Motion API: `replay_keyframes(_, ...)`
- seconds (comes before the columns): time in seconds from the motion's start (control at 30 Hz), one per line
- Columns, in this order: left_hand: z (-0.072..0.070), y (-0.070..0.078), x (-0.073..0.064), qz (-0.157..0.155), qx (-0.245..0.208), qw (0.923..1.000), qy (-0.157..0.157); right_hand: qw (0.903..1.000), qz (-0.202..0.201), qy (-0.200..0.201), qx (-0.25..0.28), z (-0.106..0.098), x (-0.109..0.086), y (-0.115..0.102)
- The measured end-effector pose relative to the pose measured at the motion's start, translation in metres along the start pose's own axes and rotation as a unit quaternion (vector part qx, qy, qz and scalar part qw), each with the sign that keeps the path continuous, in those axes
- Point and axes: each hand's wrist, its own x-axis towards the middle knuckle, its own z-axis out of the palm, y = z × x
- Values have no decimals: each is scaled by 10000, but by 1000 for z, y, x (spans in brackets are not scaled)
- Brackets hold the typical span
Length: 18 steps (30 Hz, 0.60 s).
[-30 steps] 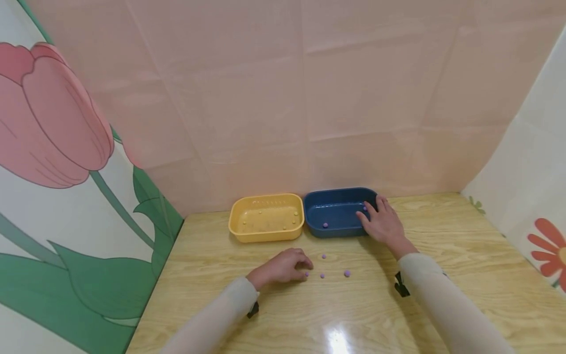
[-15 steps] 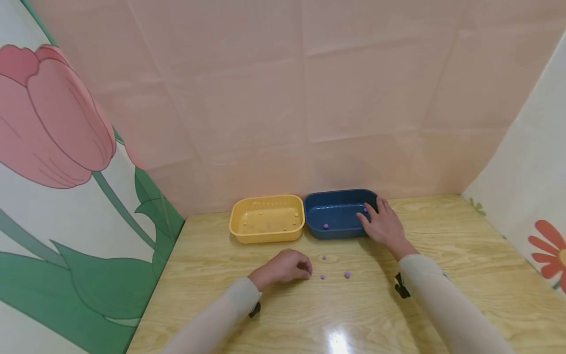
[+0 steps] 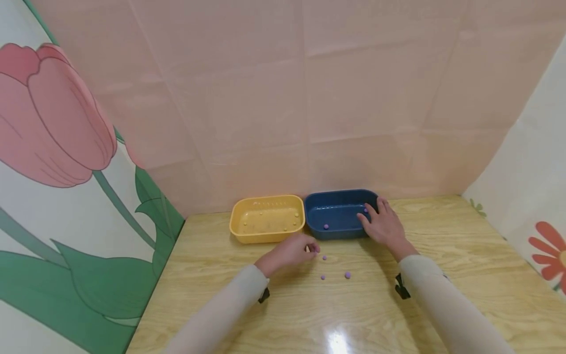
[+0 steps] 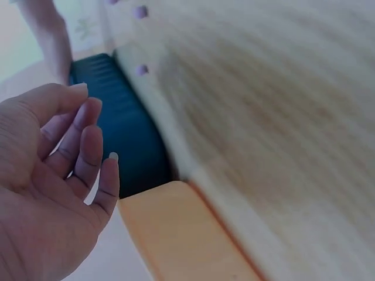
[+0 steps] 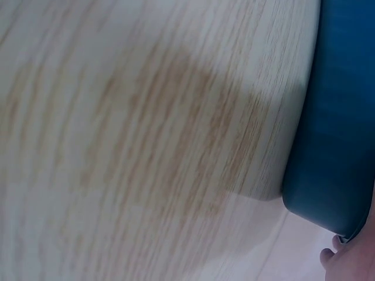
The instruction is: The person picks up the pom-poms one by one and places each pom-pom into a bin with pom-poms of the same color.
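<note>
My left hand (image 3: 294,250) is raised over the table just in front of where the two trays meet, thumb and forefinger pinching a small purple bead that the fingertips mostly hide. In the left wrist view the fingers (image 4: 88,146) are curled beside the blue tray. My right hand (image 3: 383,225) grips the right end of the blue tray (image 3: 338,234), thumb and forefinger inside and the other fingers outside the wall. Inside that tray lie a purple bead (image 3: 326,226) near the front and another purple bead (image 3: 365,210) by the right forefinger.
Three loose purple beads lie on the wooden table (image 3: 212,305): a far bead (image 3: 325,257), a near bead (image 3: 323,278) and a larger bead (image 3: 348,275). Left of the blue tray, a yellow tray (image 3: 267,238) holds several small yellow beads. A pink cloth (image 3: 265,123) hangs behind.
My left hand has closed on the leftmost purple bead, lifted it off the table and moved away toward the blue tray. The right hand stays on the blue tray.
</note>
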Motion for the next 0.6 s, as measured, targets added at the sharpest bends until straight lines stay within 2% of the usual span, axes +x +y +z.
replay_keyframes(0.1,-4,3,8,86,45,9999,138,10000,-9,22,5,1,0,0)
replay_keyframes(0.33,-12,9,25,-178,-266,9986,428,10000,-8,75,2,3,1,3)
replay_keyframes(0.6,-18,4,45,-128,-52,9961,870,10000,-31,73,-14,1,0,1)
